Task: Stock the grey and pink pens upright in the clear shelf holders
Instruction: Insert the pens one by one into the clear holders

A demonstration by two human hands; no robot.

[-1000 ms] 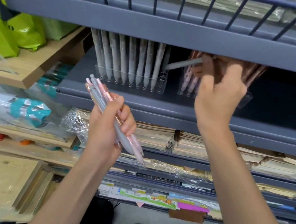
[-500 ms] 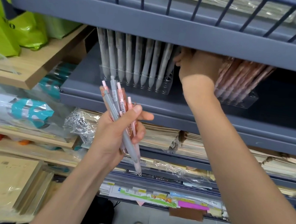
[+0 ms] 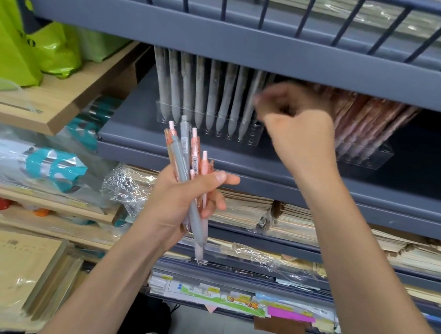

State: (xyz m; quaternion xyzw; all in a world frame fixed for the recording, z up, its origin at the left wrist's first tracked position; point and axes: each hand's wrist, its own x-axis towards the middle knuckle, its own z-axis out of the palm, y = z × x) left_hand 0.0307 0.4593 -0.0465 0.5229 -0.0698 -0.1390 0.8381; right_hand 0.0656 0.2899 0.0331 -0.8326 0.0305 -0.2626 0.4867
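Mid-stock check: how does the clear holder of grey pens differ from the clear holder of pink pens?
The clear plastic holder on the left carries grey pens; the clear plastic holder on the right carries pink pens. The grey pens stand nearly straight in an even row; the pink pens lean rightward. Both sit on one grey shelf and show some empty holes.

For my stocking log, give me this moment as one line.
left hand grips grey-and-pink pen bundle | right hand blurred, fingers curled, by right end of grey holder | pink holder pens leaning
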